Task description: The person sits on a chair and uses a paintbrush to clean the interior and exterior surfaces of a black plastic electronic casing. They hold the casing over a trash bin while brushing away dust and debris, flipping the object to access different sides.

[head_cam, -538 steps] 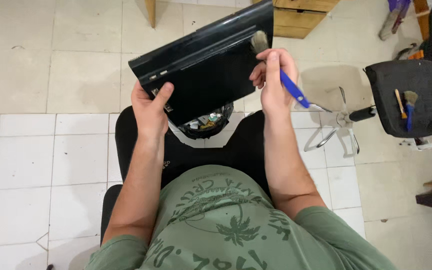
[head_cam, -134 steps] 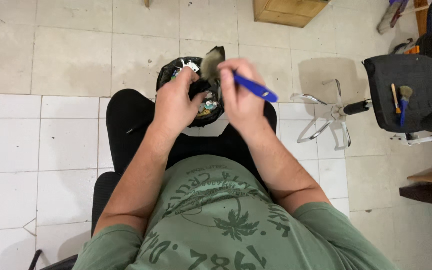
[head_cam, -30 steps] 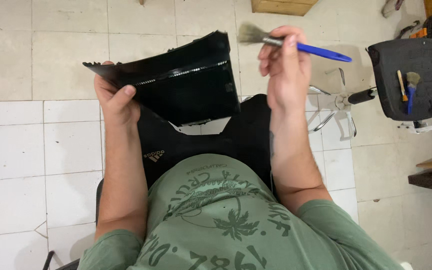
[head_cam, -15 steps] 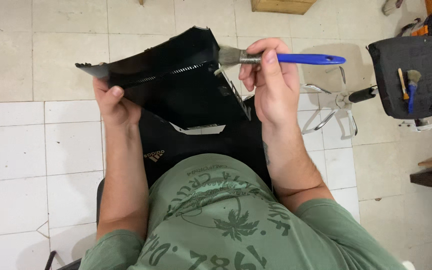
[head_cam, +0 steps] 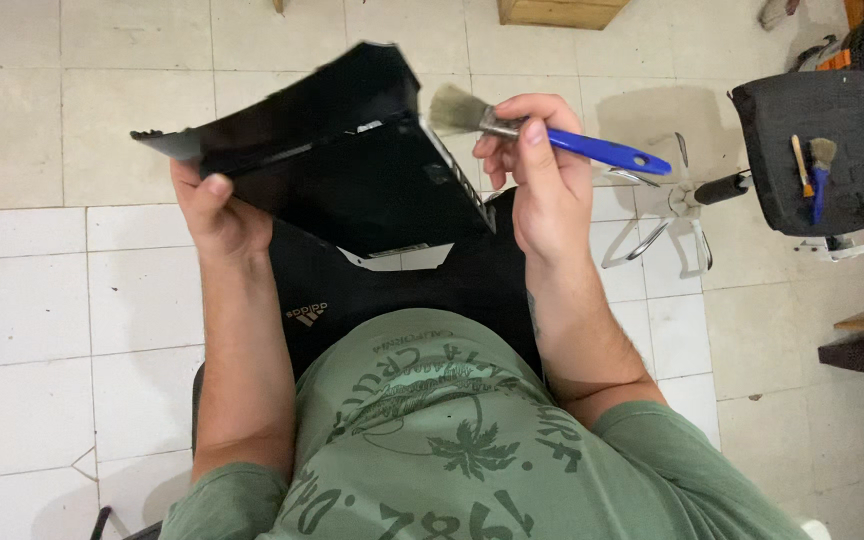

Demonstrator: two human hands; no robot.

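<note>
1. Right hand (head_cam: 547, 185) is closed around a paintbrush (head_cam: 542, 135), pinching it at the metal ferrule and the start of the blue handle between thumb and fingers.
2. Pale bristles point away from that hand toward the left, ending just beside the upper right edge of a black panel (head_cam: 342, 160); whether they touch it cannot be told.
3. Blue handle runs out to the right of the hand, tilted slightly downward.
4. Left hand (head_cam: 214, 210) grips the black panel at its lower left part, thumb on the near face and fingers hidden behind it.
5. Held up between the two hands, the panel is tilted, its glossy face toward the camera and one corner raised above the brush.
6. Below both hands lie black trousers (head_cam: 352, 300) and a green printed shirt (head_cam: 452, 440); the person is seated.
7. Under the hands and panel spreads a floor of pale tiles (head_cam: 32, 300).
8. Well to the right of the right hand stands a black chair seat (head_cam: 812, 110) carrying a second small brush (head_cam: 818, 170) with a blue handle.
9. Between that seat and the right hand is a chrome stool base (head_cam: 662, 215).
</note>
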